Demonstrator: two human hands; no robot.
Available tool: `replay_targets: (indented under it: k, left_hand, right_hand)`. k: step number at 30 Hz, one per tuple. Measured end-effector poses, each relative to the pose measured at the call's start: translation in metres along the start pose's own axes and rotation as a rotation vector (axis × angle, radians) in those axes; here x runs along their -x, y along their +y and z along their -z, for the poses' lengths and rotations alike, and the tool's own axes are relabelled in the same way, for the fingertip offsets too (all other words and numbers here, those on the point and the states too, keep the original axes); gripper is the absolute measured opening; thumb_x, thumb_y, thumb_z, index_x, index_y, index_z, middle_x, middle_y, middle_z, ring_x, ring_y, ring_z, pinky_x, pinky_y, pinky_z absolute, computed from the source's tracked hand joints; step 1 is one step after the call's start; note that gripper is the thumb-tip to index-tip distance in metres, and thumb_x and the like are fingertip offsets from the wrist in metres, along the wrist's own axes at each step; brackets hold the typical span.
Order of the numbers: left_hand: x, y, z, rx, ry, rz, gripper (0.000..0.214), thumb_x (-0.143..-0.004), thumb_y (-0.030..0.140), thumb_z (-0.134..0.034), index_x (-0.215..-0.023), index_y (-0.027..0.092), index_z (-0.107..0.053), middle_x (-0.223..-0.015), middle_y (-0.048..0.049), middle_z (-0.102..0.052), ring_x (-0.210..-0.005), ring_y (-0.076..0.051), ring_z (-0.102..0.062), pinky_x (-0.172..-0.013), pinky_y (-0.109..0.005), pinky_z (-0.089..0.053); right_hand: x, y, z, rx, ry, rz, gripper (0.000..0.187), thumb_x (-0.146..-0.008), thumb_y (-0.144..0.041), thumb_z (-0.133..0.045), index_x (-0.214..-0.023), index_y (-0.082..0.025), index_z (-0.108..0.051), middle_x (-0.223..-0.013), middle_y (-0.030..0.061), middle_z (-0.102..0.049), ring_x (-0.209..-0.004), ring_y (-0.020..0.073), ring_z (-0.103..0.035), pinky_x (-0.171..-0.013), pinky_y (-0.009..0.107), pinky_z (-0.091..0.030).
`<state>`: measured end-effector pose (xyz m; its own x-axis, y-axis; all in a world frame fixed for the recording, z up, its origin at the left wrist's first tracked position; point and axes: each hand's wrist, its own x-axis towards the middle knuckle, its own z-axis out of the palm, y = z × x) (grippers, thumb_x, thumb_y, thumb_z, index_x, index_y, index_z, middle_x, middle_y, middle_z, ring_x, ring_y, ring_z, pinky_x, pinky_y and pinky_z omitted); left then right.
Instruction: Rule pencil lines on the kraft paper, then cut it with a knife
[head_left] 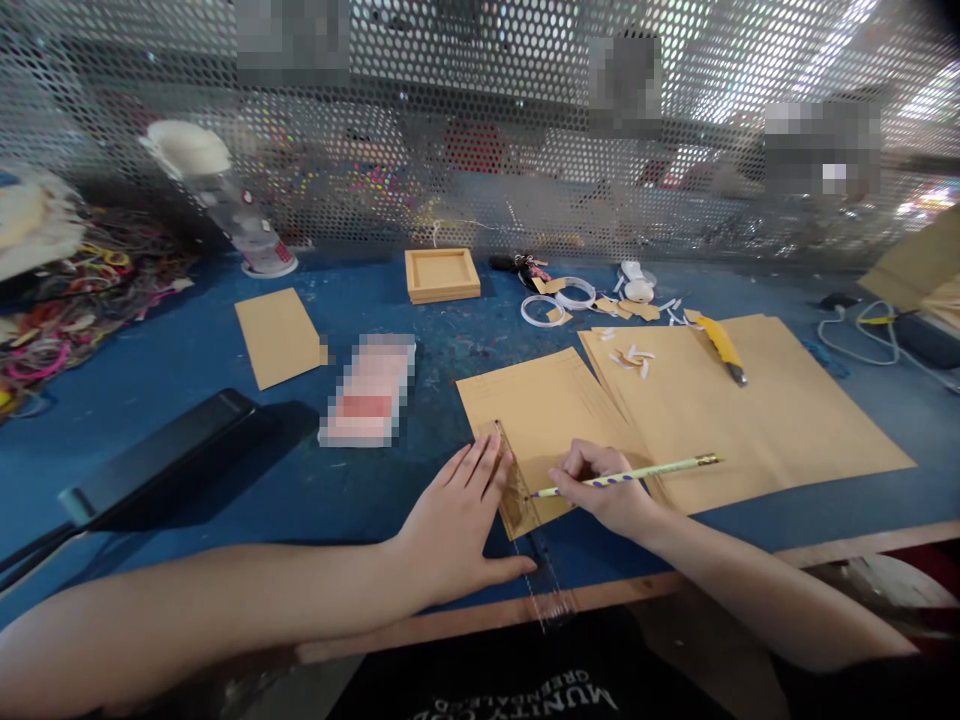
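My left hand (457,525) lies flat with fingers stretched out, pressing a clear plastic ruler (517,500) onto a brown paper sheet (547,410). My right hand (604,485) is closed around a pale green pencil (645,472), whose tip touches the paper beside the ruler's edge. The ruler runs from the sheet down past the table's front edge. A larger brown sheet (765,410) lies to the right, partly over the first one.
A yellow utility knife (721,347) and white scraps (631,357) lie on the large sheet. Farther back are a wooden tray (442,274), tape rings (559,300), a small brown card (279,335), a black device (161,455) at left, and a perforated metal screen (480,120).
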<state>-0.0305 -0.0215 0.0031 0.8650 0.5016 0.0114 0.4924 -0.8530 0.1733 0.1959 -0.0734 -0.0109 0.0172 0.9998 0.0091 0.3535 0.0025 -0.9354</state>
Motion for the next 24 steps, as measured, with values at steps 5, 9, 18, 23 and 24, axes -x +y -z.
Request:
replay_targets:
  k: [5,9,18,23,24]
  left_hand:
    - [-0.0003,-0.0001,-0.0007,0.004,0.015,-0.004,0.111,-0.078,0.085,-0.037,-0.143,-0.004,-0.037,-0.152,-0.0289,-0.024,-0.142,-0.039,-0.024,-0.115,-0.048,-0.018]
    - [-0.0003,-0.0003,0.0001,0.001,0.005,-0.003,0.111,-0.078,0.084,-0.039,-0.144,-0.004,-0.036,-0.152,-0.0286,-0.023,-0.142,-0.039,-0.022,-0.116,-0.047,-0.017]
    - [-0.0007,0.0006,0.0021,-0.019,-0.014,0.005,0.111,-0.077,0.084,-0.038,-0.145,-0.003,-0.034,-0.153,-0.0276,-0.023,-0.143,-0.037,-0.021,-0.116,-0.047,-0.016]
    - [-0.0012,0.0011,0.0032,-0.01,-0.032,0.009,0.111,-0.077,0.084,-0.039,-0.145,-0.003,-0.034,-0.153,-0.0273,-0.022,-0.143,-0.037,-0.021,-0.116,-0.047,-0.017]
    - [-0.0014,0.0011,0.0034,-0.007,-0.034,0.01,0.111,-0.077,0.084,-0.039,-0.145,-0.003,-0.034,-0.153,-0.0273,-0.022,-0.143,-0.038,-0.021,-0.115,-0.047,-0.017]
  right_hand:
    - [0.0,-0.0018,0.0004,-0.006,-0.006,-0.007,0.028,-0.082,-0.03,-0.062,-0.064,-0.021,-0.042,-0.06,-0.0041,-0.048,-0.051,0.0107,-0.043,-0.049,0.025,-0.033]
    - [-0.0002,-0.0045,0.0009,0.023,0.002,-0.006,0.029,-0.082,-0.031,-0.062,-0.062,-0.021,-0.042,-0.057,-0.0049,-0.046,-0.05,0.0103,-0.042,-0.049,0.024,-0.033]
    - [-0.0001,-0.0041,0.0019,0.068,0.009,0.013,0.029,-0.081,-0.029,-0.062,-0.061,-0.021,-0.041,-0.058,-0.0036,-0.05,-0.052,0.0109,-0.044,-0.05,0.024,-0.037]
    - [-0.0001,-0.0045,0.0023,0.064,-0.001,0.029,0.03,-0.079,-0.025,-0.061,-0.06,-0.022,-0.038,-0.057,-0.0036,-0.05,-0.052,0.0111,-0.046,-0.052,0.025,-0.04]
    - [0.0,-0.0051,0.0023,0.056,-0.003,0.026,0.03,-0.079,-0.024,-0.061,-0.059,-0.022,-0.038,-0.056,-0.004,-0.049,-0.051,0.0111,-0.046,-0.051,0.025,-0.04]
